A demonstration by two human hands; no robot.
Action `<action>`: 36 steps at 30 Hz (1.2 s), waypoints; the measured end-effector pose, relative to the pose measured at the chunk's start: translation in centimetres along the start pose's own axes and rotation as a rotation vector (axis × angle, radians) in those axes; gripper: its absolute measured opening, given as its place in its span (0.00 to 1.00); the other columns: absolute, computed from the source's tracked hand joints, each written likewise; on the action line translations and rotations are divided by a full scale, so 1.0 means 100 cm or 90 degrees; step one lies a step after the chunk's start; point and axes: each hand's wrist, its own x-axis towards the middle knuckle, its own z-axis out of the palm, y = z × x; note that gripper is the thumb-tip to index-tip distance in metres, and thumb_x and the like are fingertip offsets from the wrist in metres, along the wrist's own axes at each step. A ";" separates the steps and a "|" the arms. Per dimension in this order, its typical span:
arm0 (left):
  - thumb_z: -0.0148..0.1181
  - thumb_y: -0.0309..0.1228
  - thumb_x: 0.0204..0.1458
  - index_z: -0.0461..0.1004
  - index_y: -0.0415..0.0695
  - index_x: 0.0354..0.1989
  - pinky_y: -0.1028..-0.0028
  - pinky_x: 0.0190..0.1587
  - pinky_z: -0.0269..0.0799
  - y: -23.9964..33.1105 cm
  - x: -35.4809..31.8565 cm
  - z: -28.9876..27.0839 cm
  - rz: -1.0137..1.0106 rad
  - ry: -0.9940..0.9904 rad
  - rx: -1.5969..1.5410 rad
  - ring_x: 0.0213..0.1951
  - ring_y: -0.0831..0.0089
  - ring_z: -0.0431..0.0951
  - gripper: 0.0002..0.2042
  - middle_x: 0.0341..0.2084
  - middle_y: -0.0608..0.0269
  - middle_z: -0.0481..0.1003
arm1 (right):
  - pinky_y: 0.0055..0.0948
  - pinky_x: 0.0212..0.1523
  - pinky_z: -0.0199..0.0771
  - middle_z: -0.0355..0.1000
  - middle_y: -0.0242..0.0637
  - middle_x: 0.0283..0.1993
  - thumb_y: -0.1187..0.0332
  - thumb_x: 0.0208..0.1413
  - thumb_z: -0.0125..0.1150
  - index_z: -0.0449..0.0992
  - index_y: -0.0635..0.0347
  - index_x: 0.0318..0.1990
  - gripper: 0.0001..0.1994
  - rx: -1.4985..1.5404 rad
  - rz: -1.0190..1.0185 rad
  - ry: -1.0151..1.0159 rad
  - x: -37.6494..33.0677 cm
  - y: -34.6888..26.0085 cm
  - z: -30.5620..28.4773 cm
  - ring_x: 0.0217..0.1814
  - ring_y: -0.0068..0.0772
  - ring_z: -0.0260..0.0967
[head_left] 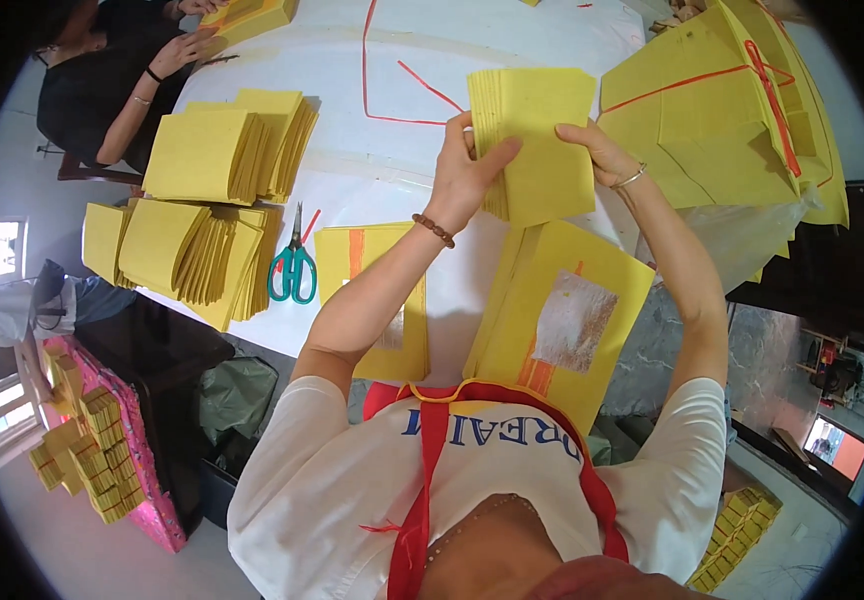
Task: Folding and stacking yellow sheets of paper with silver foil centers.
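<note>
Both my hands grip a stack of yellow paper (544,110) above the white table, its layered edges fanned at the left. My left hand (470,170) is closed round the left side, thumb on the front sheet. At the right side my right hand (602,155) is closed on the stack, its thumb on the face. Below the stack, near the table's front edge, lies a pile of yellow sheets (500,325) with a silver patch and orange stripe on top. A similar yellow sheet (337,242) lies partly under my left forearm.
Green-handled scissors (294,275) lie left of my arm, beside several folded yellow paper stacks (197,155). A large yellow bundle (697,125) tied with red string stands at the right. A person's hand (184,52) touches a yellow block (252,20) at the far left. Red string (366,70) crosses the white table (337,140).
</note>
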 end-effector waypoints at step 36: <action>0.51 0.49 0.52 0.27 0.41 0.63 0.68 0.43 0.69 -0.011 0.098 -0.046 -0.181 -0.240 -0.202 0.41 0.71 0.72 0.44 0.44 0.52 0.68 | 0.28 0.48 0.70 0.67 0.39 0.50 0.64 0.49 0.59 0.61 0.65 0.54 0.25 0.091 -0.003 0.095 0.012 -0.011 -0.007 0.49 0.29 0.68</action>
